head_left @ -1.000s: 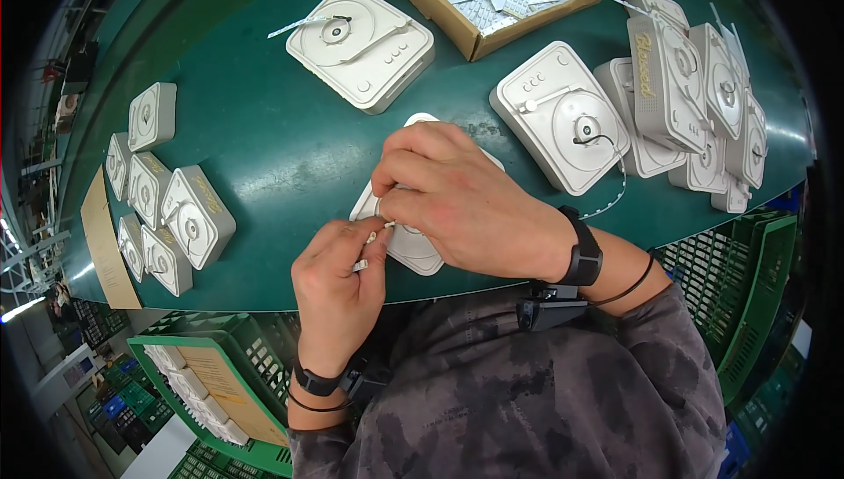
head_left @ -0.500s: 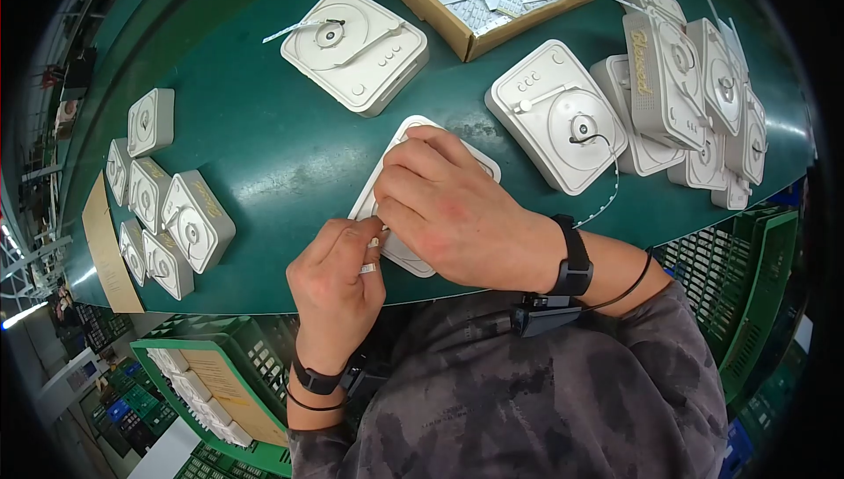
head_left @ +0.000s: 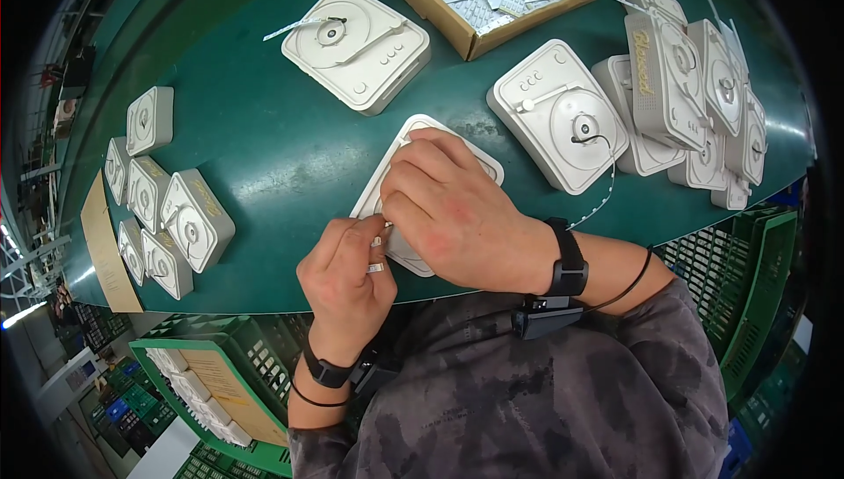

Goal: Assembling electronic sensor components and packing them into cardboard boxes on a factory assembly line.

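A white toy-record-player-shaped unit lies tilted on the table in front of me, largely covered by my hands. My right hand bends over its top with curled fingers, gripping it; the fingertips and thumb are mostly hidden. At its near left edge, my left hand is closed in a pinch against the unit, beside the right fingers. A narrow white strip shows between the left fingers. What the pinching tips do on the surface is hidden.
One similar unit with a strip lies beyond; another with a wired strip lies right. Several are piled far right and grouped left. A cardboard box holds white strips. Green crates flank me below the table edge.
My left hand and wrist have shifted slightly to the right. My right hand and the unit under it have barely moved, and both hands keep their grip.
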A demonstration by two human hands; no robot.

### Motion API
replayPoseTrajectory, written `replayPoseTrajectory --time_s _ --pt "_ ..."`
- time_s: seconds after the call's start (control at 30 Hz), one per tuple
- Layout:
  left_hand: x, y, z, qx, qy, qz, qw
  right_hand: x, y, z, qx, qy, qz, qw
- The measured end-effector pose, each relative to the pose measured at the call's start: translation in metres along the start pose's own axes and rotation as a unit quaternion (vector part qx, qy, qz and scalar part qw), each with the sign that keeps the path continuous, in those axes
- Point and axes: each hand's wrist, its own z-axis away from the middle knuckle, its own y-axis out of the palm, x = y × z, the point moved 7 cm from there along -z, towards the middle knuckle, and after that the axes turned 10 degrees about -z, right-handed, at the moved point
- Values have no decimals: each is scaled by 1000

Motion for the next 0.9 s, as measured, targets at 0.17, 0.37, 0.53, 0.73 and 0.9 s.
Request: replayPoseTrajectory --time_s 0.17,0.37,0.53,0.73,0.9 --pt "-3 0 -3 -17 27 -9 999 0 -1 0 -19 4 -16 1000" --pt "1 3 -4 5 3 -4 1000 -2 -2 3 -16 -4 -34 999" --pt "44 -34 12 -73 -114 56 989 8 -21 12 119 69 -6 990" --pt "151 -113 42 -283 -189 -176 924 5 4 0 186 66 38 980" --pt "188 -115 65 -220 -323 32 920 22 57 -55 144 7 128 981"
